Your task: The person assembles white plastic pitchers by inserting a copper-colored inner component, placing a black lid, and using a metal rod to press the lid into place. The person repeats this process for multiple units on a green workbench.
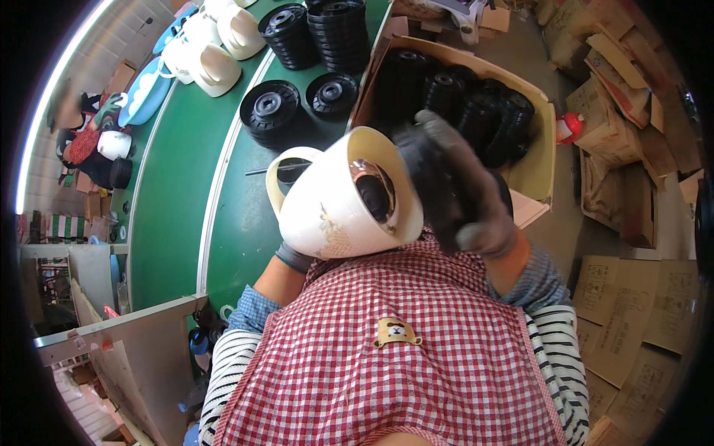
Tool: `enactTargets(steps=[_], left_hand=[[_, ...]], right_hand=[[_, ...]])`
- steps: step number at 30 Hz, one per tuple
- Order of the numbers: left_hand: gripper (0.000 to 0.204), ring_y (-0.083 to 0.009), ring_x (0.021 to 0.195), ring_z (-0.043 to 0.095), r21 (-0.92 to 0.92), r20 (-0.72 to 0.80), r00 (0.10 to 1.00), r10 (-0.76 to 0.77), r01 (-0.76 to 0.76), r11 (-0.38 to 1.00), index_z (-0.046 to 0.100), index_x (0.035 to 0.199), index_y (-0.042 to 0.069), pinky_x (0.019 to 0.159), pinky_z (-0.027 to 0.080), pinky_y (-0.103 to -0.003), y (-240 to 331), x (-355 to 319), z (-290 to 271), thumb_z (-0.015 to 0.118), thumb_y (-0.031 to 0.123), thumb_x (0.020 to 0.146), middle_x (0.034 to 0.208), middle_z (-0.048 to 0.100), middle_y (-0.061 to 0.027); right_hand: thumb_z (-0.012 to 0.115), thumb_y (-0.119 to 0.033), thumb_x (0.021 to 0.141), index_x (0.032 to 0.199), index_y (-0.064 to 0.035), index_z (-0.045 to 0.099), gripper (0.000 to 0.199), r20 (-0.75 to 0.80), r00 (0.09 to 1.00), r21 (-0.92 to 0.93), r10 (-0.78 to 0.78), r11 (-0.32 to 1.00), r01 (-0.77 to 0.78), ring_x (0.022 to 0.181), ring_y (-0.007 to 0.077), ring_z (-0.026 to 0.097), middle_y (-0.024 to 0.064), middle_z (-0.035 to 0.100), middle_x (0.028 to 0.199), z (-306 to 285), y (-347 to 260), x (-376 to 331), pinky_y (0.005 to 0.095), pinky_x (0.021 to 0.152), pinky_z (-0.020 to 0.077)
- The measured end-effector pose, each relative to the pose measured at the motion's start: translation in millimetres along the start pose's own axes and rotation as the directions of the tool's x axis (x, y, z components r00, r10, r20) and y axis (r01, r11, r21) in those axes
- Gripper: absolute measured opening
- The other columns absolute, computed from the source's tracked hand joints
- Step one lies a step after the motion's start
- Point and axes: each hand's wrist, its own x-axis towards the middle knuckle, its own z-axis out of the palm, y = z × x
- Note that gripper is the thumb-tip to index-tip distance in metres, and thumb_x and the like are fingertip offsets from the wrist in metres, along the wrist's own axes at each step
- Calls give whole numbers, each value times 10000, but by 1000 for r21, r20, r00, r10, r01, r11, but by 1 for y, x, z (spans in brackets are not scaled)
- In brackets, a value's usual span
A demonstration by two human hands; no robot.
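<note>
Tilted in front of my apron is a cream vacuum jug (312, 208) with a handle and a gold flower print. Its wide open end faces right, and a shiny mirrored liner (375, 195) shows inside. My left hand (294, 258), in a grey glove, grips the jug from behind and below; its fingers are hidden. In my gloved right hand (480, 197) is a dark round plastic base (435, 193), held beside the jug's open end and smeared by motion. Thumb and fingers close around this base.
Stacks of black ribbed bases (271, 111) stand on the green table (175, 193). More cream jugs (216, 67) are at its far end, near a blue basin (145, 98). An open carton (547, 149) of black parts is at right. Across the table, another person (82, 145) handles a jug.
</note>
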Motion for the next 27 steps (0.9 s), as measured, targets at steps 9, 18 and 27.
enactTargets(steps=[9,18,27], left_hand=[[585,-308,1328,558,-213,53,984,-171,178,961,410,1549,125,1127,451,-442,-18,24,24,426,461,1069,1492,537,-141],[559,-308,1349,548,-249,64,975,-212,221,943,409,1555,150,1116,464,-438,-25,31,25,425,439,1077,1496,539,-133],[554,-312,1344,557,-220,-27,968,-250,238,946,411,1555,150,1109,476,-445,-20,25,23,427,427,1077,1499,534,-143]], right_hand=[[822,-623,705,1514,-79,469,1037,28,999,-322,-42,946,49,1507,449,263,266,247,1633,-2,25,-8,551,1209,240],[834,-654,647,1518,-133,484,1074,101,993,-419,-69,902,105,1499,476,265,266,264,1629,-10,23,-6,613,1175,269],[850,-665,576,1531,-168,477,1139,221,970,-577,-97,789,211,1489,498,266,251,268,1638,-15,10,-9,636,1170,248]])
